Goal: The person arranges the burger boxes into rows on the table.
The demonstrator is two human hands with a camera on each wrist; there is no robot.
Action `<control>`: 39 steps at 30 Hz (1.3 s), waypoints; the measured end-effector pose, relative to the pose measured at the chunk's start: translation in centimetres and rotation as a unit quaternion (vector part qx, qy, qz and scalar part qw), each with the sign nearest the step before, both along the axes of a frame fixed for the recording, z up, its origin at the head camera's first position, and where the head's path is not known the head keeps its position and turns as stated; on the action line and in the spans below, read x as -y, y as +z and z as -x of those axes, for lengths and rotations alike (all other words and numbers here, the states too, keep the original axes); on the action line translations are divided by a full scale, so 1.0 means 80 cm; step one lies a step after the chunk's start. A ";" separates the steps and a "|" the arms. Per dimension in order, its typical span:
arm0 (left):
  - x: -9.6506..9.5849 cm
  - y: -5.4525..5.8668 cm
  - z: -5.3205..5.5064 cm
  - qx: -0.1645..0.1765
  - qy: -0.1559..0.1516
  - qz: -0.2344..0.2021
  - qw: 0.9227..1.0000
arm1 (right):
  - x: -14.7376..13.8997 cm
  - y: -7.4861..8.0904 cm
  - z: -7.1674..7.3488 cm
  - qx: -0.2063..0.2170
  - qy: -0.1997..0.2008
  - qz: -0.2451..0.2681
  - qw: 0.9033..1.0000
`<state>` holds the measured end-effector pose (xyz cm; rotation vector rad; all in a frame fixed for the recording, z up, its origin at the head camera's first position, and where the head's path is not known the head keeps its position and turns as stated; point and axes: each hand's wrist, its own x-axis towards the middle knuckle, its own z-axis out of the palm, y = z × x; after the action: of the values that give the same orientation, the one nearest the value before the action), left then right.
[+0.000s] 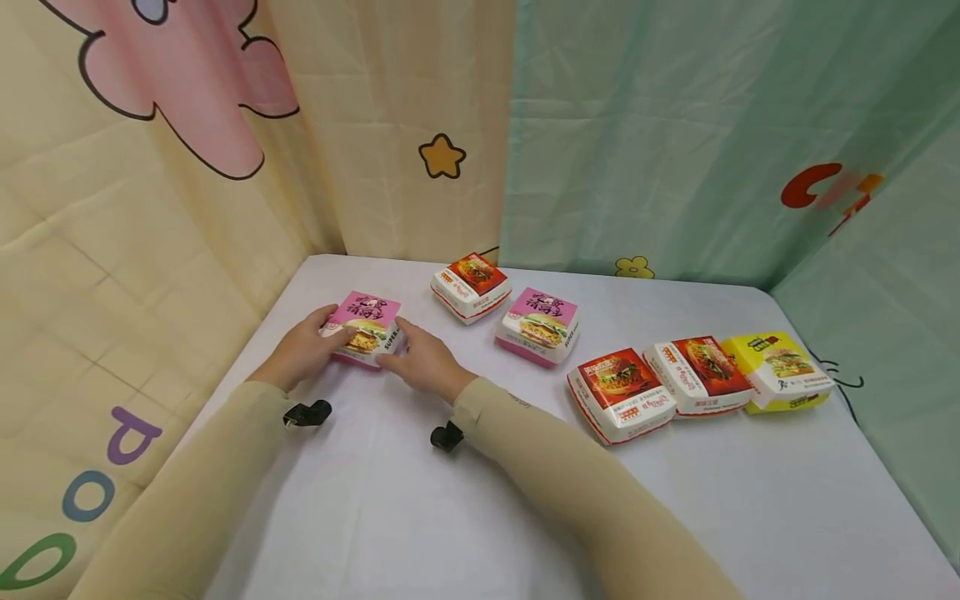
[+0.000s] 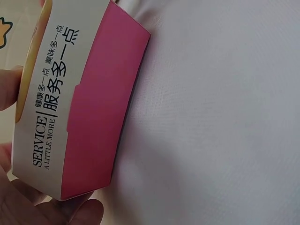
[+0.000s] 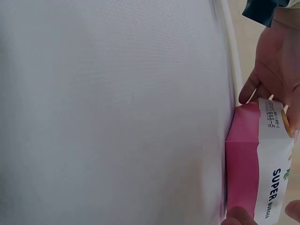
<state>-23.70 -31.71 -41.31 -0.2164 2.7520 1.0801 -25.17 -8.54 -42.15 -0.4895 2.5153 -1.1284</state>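
Note:
A pink-and-white burger box (image 1: 365,325) with a burger picture on its lid is at the table's left side, held between both hands. My left hand (image 1: 303,350) grips its left side, the thumb lying over the lid's front corner. On the opposite side, my right hand (image 1: 426,358) holds the box with thumb at the front and fingers farther back. The left wrist view shows the box's pink base (image 2: 103,103) close to the white cloth; whether it touches cannot be told. In the right wrist view, only right fingertips (image 3: 239,216) appear, at the box's lower end.
Right of the hands stand a second pink burger box (image 1: 537,327) and a red-topped one (image 1: 471,287) behind it. Two more red-topped boxes (image 1: 622,396) and a yellow box (image 1: 777,371) form a row at right. Printed curtains (image 1: 637,142) enclose the white table (image 1: 390,517).

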 end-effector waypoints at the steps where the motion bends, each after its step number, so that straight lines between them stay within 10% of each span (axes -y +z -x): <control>1: 0.000 -0.001 0.000 -0.002 -0.002 0.003 1.000 | 0.001 -0.001 0.000 0.002 0.002 -0.001 1.000; 39: -0.009 0.004 -0.021 -0.004 -0.030 0.004 1.000 | -0.012 0.007 -0.006 0.051 -0.029 0.024 0.998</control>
<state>-22.00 -30.99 -41.01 -0.1304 2.7512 1.0569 -24.69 -7.59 -41.56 -0.3632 2.4352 -1.2055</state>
